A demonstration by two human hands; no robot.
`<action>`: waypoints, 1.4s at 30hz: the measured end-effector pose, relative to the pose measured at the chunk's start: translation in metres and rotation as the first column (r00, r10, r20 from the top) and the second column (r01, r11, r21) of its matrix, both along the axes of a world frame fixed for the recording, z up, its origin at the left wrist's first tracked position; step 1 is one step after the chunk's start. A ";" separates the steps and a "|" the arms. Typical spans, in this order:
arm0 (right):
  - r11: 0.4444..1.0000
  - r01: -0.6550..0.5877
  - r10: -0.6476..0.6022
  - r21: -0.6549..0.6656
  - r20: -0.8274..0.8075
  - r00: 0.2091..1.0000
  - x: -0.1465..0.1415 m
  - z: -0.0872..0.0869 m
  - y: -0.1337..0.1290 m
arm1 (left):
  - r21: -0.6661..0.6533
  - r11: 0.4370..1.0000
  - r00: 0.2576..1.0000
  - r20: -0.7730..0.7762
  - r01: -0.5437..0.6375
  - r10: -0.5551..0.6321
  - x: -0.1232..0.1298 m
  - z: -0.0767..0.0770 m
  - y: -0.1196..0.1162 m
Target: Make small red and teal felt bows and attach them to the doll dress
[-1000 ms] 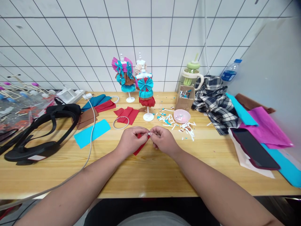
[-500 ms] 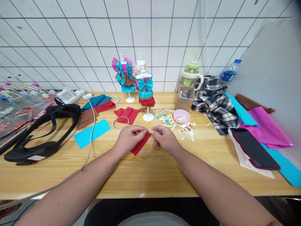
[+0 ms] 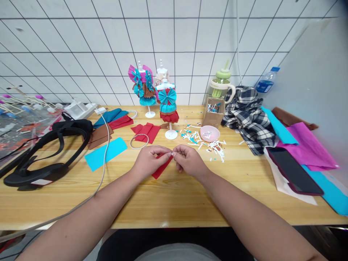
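Observation:
Both my hands meet over the middle of the table, thumbs and forefingers pinched. Between their tips shows a small white piece (image 3: 172,153), too tiny to name. My left hand (image 3: 149,159) has its fingertips on one side of it. From the other side my right hand (image 3: 190,160) pinches it, the lower fingers curled. Under the hands is a red crepe paper strip (image 3: 161,170), partly covered by the left hand; I cannot tell whether it is held. Just behind stands a small white dress form (image 3: 168,96) dressed in turquoise and red crepe paper.
A pink dish (image 3: 210,133) sits among white and blue scraps (image 3: 194,137). Left are a hoop (image 3: 139,141), folded red paper (image 3: 148,132), a turquoise sheet (image 3: 106,154), a cable and a black headset (image 3: 49,156). Right are a cardboard box (image 3: 213,117), plaid cloth (image 3: 247,116) and a phone (image 3: 295,170).
The fingertips have drawn slightly closer, and less of the small white piece shows between them. The whole view has shifted slightly.

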State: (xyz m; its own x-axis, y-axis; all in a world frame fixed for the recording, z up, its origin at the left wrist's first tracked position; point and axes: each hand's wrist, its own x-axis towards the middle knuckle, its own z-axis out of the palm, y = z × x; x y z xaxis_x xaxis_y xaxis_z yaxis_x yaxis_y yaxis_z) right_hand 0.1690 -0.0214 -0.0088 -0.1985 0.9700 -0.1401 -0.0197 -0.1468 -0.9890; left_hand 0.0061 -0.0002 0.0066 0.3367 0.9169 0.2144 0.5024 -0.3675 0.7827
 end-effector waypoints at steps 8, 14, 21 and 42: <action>0.999 -0.042 0.042 0.027 -0.001 0.999 0.000 -0.002 0.001 | 0.102 0.995 1.000 -0.009 0.012 -0.011 0.000 0.002 -0.001; 0.998 -0.031 0.029 0.059 0.030 0.999 -0.002 -0.003 -0.001 | 0.120 0.992 1.000 0.017 -0.026 0.024 0.004 0.001 -0.002; 1.000 0.014 -0.013 0.027 -0.032 0.999 0.000 0.000 0.001 | -0.109 0.990 0.987 0.127 -0.084 0.098 0.003 0.004 0.000; 0.953 0.255 -0.272 -0.166 -0.089 0.958 0.017 -0.014 0.022 | -0.593 0.786 0.616 0.689 0.176 0.382 -0.008 -0.005 0.016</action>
